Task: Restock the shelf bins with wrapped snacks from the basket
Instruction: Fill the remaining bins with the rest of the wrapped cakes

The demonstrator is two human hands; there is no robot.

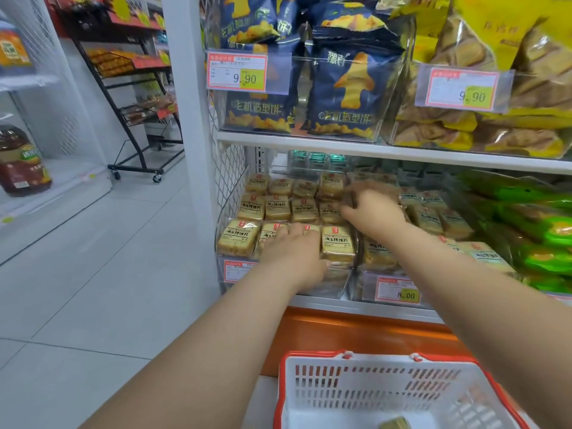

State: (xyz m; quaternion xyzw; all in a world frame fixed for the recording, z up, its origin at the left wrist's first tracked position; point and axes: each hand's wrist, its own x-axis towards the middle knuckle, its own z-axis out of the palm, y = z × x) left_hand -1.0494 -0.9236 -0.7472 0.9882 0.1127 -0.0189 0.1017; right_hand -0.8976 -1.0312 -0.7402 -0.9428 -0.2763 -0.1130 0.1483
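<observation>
while both arms reach into the lower shelf, i read this as a tidying step, not a fresh drop. my left hand [295,252] lies flat, fingers straight, on the front row of snacks [278,209] in the left bin [334,284]. i judge it is there to press the packs level and stop the row sliding toward the clear front wall. my right hand [373,209] is farther back, near the seam between this bin and the right bin [368,278]. it is blurred, so i cannot tell whether its fingers pinch a pack or just nudge one into line.

the packs sit in neat rows, labels up, which makes sense: a shopper looking down reads them at once, and flat packs stack without toppling. the bin looks nearly full, three rows deep.

the basket [309,360] stands below, just under my arms, close enough for short trips. i see one pack [396,424] left at its bottom edge; the rest of its floor looks bare, though part is cut off by the frame. so i judge the job is close to done.

price tags [236,269] hang on the bin fronts, and bags of other snacks fill the shelf above [340,147].
</observation>
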